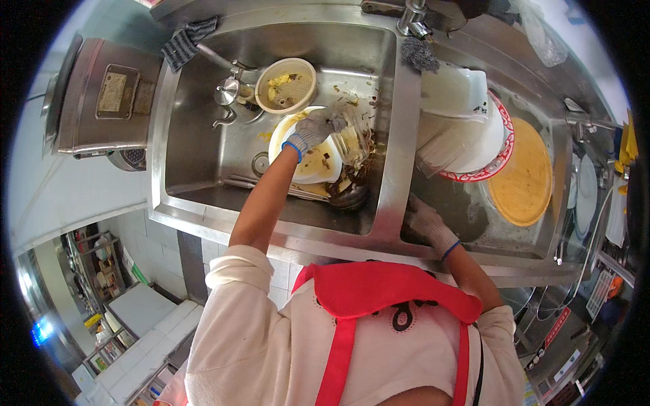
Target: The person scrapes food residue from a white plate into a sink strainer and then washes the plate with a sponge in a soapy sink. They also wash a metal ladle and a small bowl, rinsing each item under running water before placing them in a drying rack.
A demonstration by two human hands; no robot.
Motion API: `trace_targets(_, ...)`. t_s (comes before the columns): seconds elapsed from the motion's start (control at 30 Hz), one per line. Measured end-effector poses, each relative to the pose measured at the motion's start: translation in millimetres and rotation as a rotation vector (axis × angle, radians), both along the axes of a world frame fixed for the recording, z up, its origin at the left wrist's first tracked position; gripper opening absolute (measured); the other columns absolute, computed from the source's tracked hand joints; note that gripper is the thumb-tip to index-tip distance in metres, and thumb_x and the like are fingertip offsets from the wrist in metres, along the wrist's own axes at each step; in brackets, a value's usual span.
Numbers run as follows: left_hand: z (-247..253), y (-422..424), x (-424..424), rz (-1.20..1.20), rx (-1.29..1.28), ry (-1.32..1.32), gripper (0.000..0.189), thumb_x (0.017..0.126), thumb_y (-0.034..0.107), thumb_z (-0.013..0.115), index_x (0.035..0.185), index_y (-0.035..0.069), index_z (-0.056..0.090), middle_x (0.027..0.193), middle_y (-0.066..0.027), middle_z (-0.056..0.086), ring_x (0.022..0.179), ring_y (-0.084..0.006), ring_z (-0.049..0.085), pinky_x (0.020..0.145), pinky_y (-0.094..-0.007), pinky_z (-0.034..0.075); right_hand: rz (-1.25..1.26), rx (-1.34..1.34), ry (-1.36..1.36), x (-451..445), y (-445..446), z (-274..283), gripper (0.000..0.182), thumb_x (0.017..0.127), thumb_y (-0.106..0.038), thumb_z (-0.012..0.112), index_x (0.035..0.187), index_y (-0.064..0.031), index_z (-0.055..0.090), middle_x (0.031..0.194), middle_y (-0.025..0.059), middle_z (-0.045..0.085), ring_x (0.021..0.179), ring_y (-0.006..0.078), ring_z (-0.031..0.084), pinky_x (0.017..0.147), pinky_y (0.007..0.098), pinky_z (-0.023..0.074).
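Note:
My left hand (314,129), in a grey knit glove with a blue cuff, is over a white dish (304,170) smeared with yellow food remains in the left basin. Its fingertips are blurred beside a clear glass vessel (353,144); whether they grip it cannot be made out. Dark food scraps (350,185) lie around the vessel and below it. In the near left corner of the right basin, my right hand (429,223) wears a matching glove. Its fingers point toward the divider, and their tips are indistinct.
A beige strainer (286,86) with yellow scraps and a metal-lidded pot (227,92) stand in the left basin (195,152). The right basin has stacked white dishes (457,137), a red-patterned rim (500,157) and a round wooden board (523,175). Steel wool (419,54) sits by the faucet (414,23).

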State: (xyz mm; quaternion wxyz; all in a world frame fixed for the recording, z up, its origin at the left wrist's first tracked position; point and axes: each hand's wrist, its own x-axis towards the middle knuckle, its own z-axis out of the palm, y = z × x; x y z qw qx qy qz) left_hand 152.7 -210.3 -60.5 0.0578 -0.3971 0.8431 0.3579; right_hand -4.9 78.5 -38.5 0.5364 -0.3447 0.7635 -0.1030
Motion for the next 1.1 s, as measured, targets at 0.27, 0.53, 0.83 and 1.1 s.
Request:
trace_targets(0.27, 10, -3, 61, 0.161, -0.009, 0.488, 0.008, 0.088, 0.008, 0.051, 0.092, 0.001, 0.054, 0.09, -0.0056, 0.059, 0.082, -0.0128, 0.051, 0.077, -0.026, 0.043, -0.182, -0.085, -0.165, -26, -16, -43, 0.03, 0.086, -0.02, 0.052, 0.112, -0.0043, 0.052, 0.092, 0.0091, 0.062, 0.075, 0.0174, 0.058, 0.066, 0.0291, 0.0481)
trace_targets(0.53, 29, 25, 77, 0.275, 0.233, 0.686, 0.018, 0.087, 0.019, 0.055, 0.096, 0.003, 0.058, 0.088, -0.0113, 0.061, 0.081, -0.0192, 0.057, 0.072, -0.0296, 0.045, -0.366, -0.731, 0.008, -21, -95, 78, 0.035, 0.081, -0.022, 0.059, 0.111, -0.0059, 0.053, 0.106, 0.0093, 0.057, 0.097, 0.0193, 0.056, 0.083, 0.0309, 0.0443)
trace_targets(0.83, 74, 40, 68, 0.249, -0.121, 0.665, 0.009, 0.085, 0.011, 0.058, 0.083, 0.002, 0.059, 0.074, -0.0069, 0.06, 0.067, -0.013, 0.054, 0.063, -0.0262, 0.045, 0.587, -0.421, 0.655, 28, -205, 60, 0.031, 0.079, -0.013, 0.055, 0.108, -0.0048, 0.052, 0.109, 0.0144, 0.057, 0.103, 0.0268, 0.055, 0.084, 0.0362, 0.0464)
trace_targets(1.1, 70, 35, 85, 0.315, -0.245, 0.595, 0.013, 0.081, 0.012, 0.06, 0.091, 0.003, 0.062, 0.081, -0.0119, 0.064, 0.068, -0.0178, 0.06, 0.061, -0.0291, 0.046, 0.286, -0.885, 0.446, 40, -173, 68, 0.036, 0.081, -0.022, 0.053, 0.115, -0.0113, 0.048, 0.111, 0.014, 0.052, 0.101, 0.032, 0.054, 0.085, 0.0404, 0.0451)
